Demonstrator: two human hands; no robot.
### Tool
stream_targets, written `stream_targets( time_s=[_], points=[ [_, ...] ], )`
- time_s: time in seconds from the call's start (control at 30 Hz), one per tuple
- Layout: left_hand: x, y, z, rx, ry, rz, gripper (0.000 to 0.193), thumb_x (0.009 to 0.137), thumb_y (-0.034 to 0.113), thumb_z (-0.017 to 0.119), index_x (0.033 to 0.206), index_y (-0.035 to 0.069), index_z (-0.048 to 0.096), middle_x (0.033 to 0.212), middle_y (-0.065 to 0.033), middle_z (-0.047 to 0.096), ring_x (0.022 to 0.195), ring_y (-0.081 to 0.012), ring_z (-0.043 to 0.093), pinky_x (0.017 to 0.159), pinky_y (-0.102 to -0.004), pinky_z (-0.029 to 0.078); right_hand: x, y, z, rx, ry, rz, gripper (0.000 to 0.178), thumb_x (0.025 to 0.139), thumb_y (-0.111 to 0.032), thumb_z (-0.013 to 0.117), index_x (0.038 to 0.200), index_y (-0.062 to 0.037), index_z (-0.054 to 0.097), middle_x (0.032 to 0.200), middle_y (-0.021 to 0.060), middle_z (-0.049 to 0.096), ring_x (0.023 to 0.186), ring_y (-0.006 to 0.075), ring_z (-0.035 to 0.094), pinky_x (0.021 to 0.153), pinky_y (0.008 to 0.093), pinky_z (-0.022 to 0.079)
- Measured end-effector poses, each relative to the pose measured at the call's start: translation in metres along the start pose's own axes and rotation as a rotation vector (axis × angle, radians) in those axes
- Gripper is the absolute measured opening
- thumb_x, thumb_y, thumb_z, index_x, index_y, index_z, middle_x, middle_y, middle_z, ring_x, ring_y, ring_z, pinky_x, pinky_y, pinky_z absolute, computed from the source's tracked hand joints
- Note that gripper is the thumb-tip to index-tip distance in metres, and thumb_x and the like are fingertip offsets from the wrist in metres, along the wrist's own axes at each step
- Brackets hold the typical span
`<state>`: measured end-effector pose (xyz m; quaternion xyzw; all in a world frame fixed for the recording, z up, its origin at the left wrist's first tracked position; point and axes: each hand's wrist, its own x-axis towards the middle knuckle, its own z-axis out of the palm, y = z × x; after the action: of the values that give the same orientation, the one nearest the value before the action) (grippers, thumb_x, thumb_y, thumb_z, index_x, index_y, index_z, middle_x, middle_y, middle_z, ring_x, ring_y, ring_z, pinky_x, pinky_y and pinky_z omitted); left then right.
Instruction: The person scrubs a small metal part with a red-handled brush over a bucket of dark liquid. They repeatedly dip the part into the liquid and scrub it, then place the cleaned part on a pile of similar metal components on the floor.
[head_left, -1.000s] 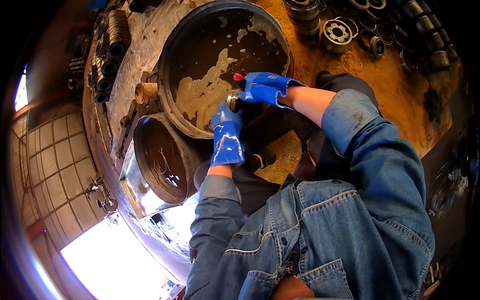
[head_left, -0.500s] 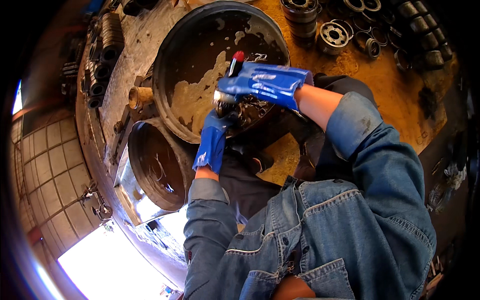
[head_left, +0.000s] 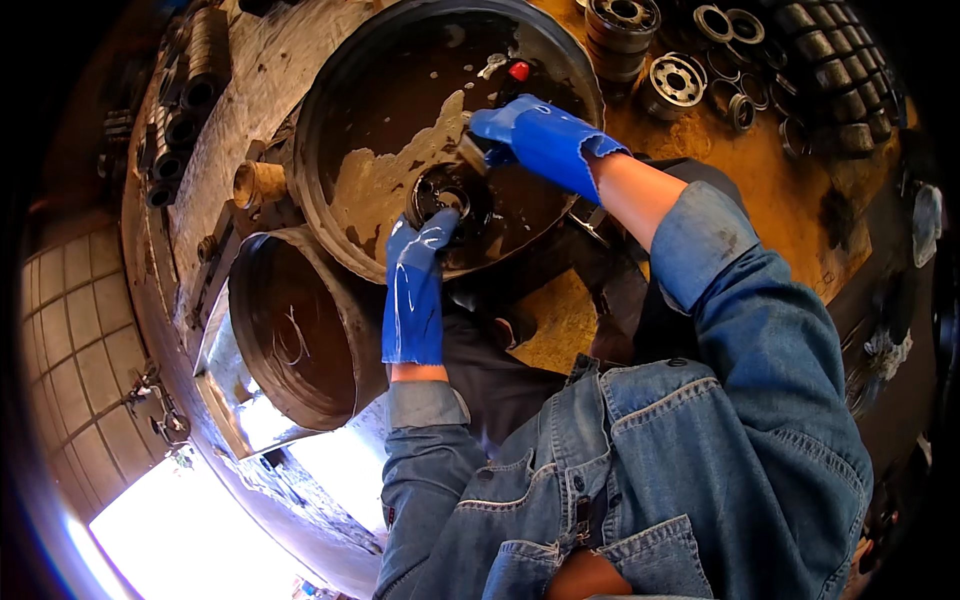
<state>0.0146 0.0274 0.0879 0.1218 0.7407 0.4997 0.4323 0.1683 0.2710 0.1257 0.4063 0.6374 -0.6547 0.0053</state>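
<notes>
My left hand, in a blue rubber glove, grips a dark, round metal part with a ring-like opening, low over the near side of a wide round basin. Dark brown liquid with patches of tan foam lies in the basin. My right hand, gloved alike, is closed around a brush; its red handle end shows beyond the fingers. The brush head is above and to the right of the metal part, apart from it. My right fingers hide most of the handle.
Left of my knees stands a second round drum, with a wire-like strand inside. A rusty cylinder is beside the basin. Stacked metal rings and rows of dark cylinders lie at far right; more cylindrical parts line the far left.
My right hand has moved right with the brush, away from the metal part. My left hand has shifted slightly, and the part's round opening now shows.
</notes>
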Motion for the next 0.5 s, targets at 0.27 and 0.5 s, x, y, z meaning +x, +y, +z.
stream_targets(
  time_s=[0.27, 0.5],
  points=[
    [-0.024, 0.020, -0.008, -0.447, 0.033, 0.146, 0.048, 0.085, 0.009, 0.078, 0.129, -0.004, 0.065, 0.112, -0.0150, 0.074, 0.103, -0.0256, 0.073, 0.091, -0.0377, 0.060, -0.028, 0.010, 0.019, -0.453, 0.094, -0.134, 0.037, 0.094, -0.040, 0.064, 0.100, -0.0054, 0.076, 0.092, 0.0170, 0.076, 0.086, 0.0322, 0.074, 0.082, 0.0382, 0.057],
    [-0.037, 0.031, -0.004, -0.736, -0.153, 0.212, 0.046, 0.088, 0.007, 0.074, 0.132, -0.003, 0.065, 0.117, -0.0134, 0.072, 0.099, -0.0253, 0.074, 0.088, -0.0374, 0.064, -0.066, 0.052, 0.052, -0.898, 0.085, -0.621, 0.028, 0.087, -0.040, 0.075, 0.104, -0.0171, 0.076, 0.093, 0.0124, 0.077, 0.090, 0.0345, 0.075, 0.079, 0.0456, 0.060]
  ],
)
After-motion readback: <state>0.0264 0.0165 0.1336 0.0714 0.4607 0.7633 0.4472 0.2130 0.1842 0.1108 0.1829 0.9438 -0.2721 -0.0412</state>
